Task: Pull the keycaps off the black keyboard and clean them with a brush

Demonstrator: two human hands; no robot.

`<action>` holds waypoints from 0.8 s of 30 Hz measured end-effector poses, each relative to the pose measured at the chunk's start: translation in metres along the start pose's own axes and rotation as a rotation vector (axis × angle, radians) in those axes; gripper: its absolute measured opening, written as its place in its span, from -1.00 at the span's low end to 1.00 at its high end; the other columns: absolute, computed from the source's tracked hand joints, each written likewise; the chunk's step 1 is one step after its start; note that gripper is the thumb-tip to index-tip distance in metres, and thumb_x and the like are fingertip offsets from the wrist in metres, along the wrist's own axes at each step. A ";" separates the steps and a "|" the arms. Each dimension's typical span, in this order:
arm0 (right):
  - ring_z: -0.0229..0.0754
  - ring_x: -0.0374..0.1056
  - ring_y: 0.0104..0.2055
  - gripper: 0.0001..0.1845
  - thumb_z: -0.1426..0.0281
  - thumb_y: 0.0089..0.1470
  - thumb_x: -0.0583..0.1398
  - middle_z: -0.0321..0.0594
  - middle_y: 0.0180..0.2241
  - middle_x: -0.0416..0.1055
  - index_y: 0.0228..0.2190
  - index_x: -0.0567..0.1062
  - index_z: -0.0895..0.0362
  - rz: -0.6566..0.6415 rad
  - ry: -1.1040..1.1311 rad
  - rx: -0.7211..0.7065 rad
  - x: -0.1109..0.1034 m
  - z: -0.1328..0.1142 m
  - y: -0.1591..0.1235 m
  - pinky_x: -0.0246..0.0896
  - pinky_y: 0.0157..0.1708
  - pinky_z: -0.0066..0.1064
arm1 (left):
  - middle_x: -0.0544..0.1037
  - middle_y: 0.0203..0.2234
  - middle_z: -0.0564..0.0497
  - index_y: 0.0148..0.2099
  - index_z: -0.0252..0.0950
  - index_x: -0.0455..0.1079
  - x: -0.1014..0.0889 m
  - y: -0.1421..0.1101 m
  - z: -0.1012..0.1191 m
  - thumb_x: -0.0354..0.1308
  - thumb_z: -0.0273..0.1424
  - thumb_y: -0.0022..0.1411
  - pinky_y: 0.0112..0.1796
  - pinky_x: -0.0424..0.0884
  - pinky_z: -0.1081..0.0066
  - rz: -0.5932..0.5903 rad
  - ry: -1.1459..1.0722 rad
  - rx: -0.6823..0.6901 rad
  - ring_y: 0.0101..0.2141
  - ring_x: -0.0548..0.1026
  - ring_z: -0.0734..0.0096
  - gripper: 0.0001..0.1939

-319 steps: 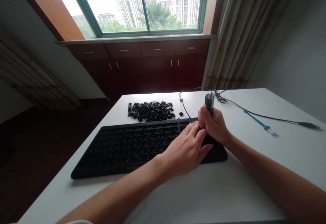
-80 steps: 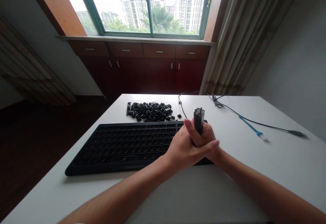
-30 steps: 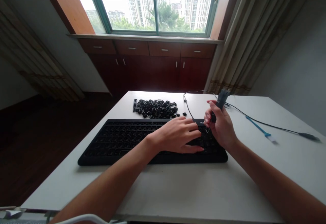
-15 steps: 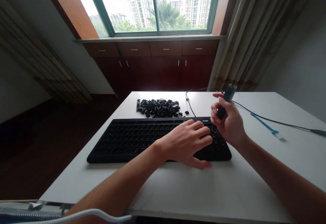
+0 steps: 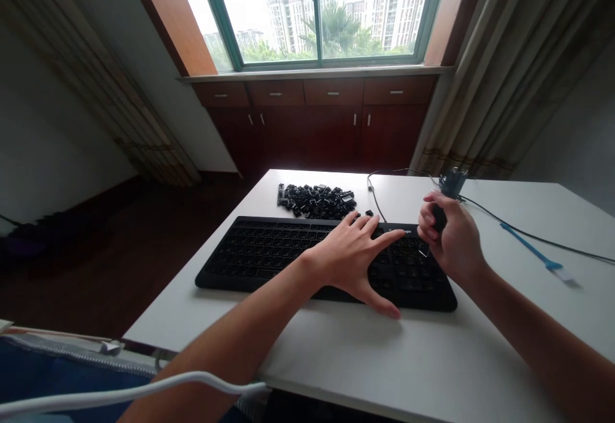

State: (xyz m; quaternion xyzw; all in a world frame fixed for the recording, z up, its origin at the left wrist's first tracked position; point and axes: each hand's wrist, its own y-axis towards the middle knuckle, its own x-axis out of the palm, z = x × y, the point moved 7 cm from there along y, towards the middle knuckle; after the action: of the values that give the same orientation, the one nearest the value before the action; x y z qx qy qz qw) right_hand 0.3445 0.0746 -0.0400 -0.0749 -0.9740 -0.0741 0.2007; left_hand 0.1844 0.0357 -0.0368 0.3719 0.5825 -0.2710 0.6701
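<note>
My left hand lies open on a black computer keyboard, fingers spread over the keys. Most keycaps are seated, though the right part of the board is partly hidden by my hands. My right hand is shut around a dark keycap puller, just above the keyboard's right side. Its thin wire loop points down towards the keys. A heap of loose black keycaps lies beyond the keyboard, with one single keycap beside it, near my left fingertips.
All this sits on a white table. A black cable curves along its far side, and a blue plastic strip lies at the right. A white cord crosses the lower left foreground. Wooden cabinets stand beyond the table.
My right hand with the puller has moved right, towards the keyboard's edge. My left hand has spread flatter on the keys. The view has swung, shifting the table right in the picture.
</note>
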 end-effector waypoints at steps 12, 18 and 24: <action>-0.38 0.05 -0.69 -0.78 0.27 0.15 0.26 -0.41 -0.63 0.19 -0.46 0.42 0.10 -0.017 -0.037 0.022 -0.001 0.002 -0.002 -0.07 -0.74 -0.52 | 0.44 0.03 -0.34 0.43 -0.36 0.03 -0.003 0.003 -0.004 0.26 0.39 -0.21 0.10 0.22 -0.01 -0.001 -0.038 0.018 -0.02 0.43 -0.17 0.36; -0.37 0.06 -0.68 -0.77 0.28 0.18 0.24 -0.41 -0.63 0.18 -0.47 0.40 0.10 -0.039 -0.053 0.023 0.004 0.000 -0.005 -0.05 -0.73 -0.51 | 0.44 0.04 -0.35 0.43 -0.38 0.03 -0.001 0.002 -0.009 0.27 0.37 -0.20 0.07 0.25 0.05 -0.007 -0.023 0.025 -0.05 0.44 -0.13 0.35; -0.38 0.00 -0.69 -0.71 0.22 0.15 0.25 -0.45 -0.65 0.10 -0.50 0.35 0.09 -0.112 0.025 0.076 0.014 0.005 -0.010 -0.08 -0.75 -0.53 | 0.41 0.09 -0.35 0.39 -0.38 0.11 0.000 0.002 -0.013 0.21 0.41 -0.18 0.12 0.22 0.01 0.017 -0.057 0.005 0.04 0.40 -0.17 0.30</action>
State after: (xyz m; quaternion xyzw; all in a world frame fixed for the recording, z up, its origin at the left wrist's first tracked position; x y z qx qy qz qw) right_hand 0.3278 0.0669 -0.0400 -0.0116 -0.9761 -0.0491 0.2114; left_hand 0.1781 0.0472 -0.0370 0.3704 0.5594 -0.2774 0.6877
